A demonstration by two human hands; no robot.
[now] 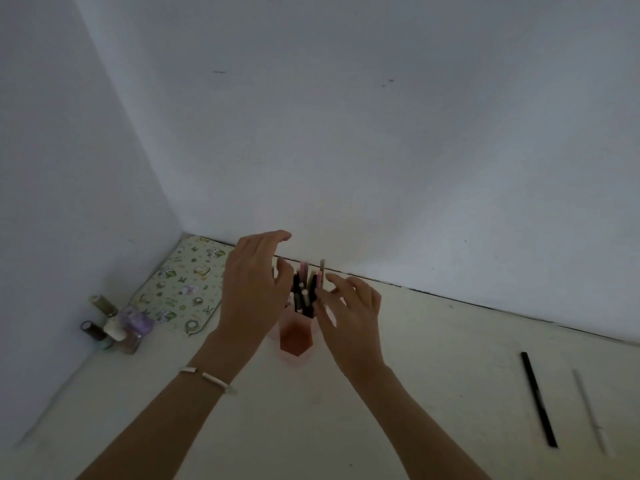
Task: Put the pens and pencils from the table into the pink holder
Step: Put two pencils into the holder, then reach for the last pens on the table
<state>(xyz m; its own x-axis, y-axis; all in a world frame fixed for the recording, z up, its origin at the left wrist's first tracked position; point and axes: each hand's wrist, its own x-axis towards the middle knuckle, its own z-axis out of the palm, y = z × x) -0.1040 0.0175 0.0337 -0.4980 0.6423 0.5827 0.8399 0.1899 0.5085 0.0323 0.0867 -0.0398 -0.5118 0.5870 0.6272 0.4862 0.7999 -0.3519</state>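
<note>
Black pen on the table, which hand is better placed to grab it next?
Probably the right hand: the black pen lies well to the right of the pink holder, on that hand's side. The left hand is at the holder's other side.

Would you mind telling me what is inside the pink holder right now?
Several pens and pencils stand upright in the pink holder, black, pink and pale. Its wall hides their lower ends.

One wide-angle camera, worn on the person's head, looks forward and down at a table (433, 358) set in a wall corner, close enough that the left hand (254, 289) and right hand (353, 317) sit mid-frame; white walls (381, 133) fill the upper half.
</note>
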